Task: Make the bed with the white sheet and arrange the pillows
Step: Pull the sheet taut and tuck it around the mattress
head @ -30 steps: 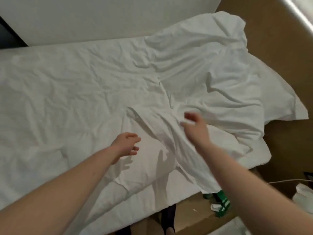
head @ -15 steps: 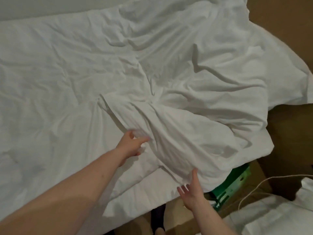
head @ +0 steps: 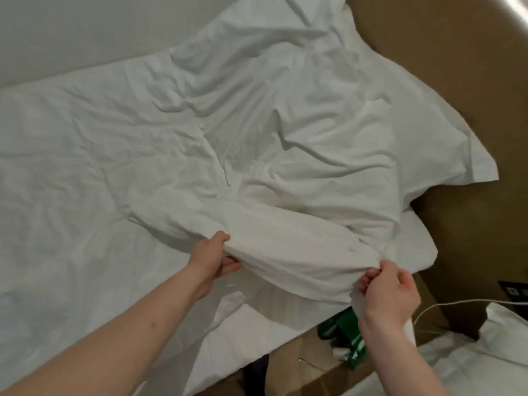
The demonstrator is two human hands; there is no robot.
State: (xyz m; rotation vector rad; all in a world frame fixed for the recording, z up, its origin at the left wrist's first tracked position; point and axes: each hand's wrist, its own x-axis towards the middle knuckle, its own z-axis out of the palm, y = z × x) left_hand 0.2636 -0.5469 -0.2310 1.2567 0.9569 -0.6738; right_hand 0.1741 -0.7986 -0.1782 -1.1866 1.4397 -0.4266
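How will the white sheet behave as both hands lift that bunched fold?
Likely floppy: the white sheet sags between the left hand and right hand. Probably light, since pinching fingers raise it. Its creases suggest it will bunch, not slide flat.

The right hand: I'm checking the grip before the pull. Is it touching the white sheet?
Touching. The head view shows the right hand with its fingers curled round the bunched edge of the white sheet.

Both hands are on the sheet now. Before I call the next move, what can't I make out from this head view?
- Pillows: none identifiable; the bunched white sheet may cover them.
- Left hand: fingertips hidden under the fold it grips.
- Right hand: the pinched edge is hidden behind its fingers.
- Green item on the floor: partly hidden by the right forearm.
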